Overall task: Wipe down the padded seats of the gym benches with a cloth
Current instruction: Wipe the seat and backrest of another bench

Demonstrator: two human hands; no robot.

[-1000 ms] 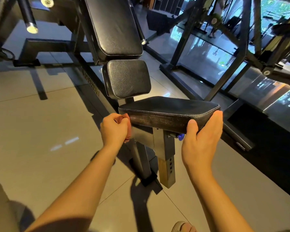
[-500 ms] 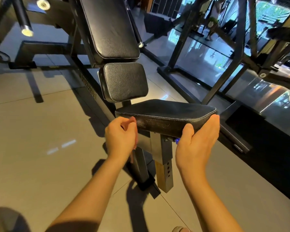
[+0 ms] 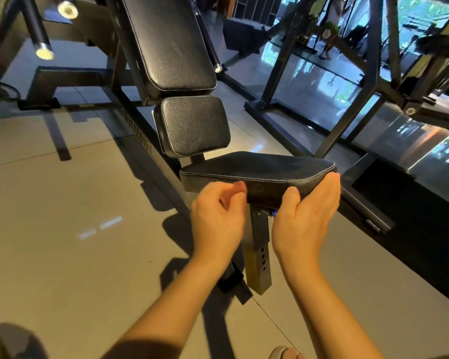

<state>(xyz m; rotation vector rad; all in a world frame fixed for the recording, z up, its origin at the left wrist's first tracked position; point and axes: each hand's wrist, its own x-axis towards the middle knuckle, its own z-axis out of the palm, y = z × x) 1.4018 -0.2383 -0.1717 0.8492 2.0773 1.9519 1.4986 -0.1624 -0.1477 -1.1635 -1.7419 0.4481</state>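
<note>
right hand (image 3: 305,216) grips pebbled black seat (image 3: 257,164) corner

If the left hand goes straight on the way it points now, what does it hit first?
Most likely the front edge of the seat pad, just ahead of the left hand's curled fingers. Motion blur hides whether they already touch.
</note>
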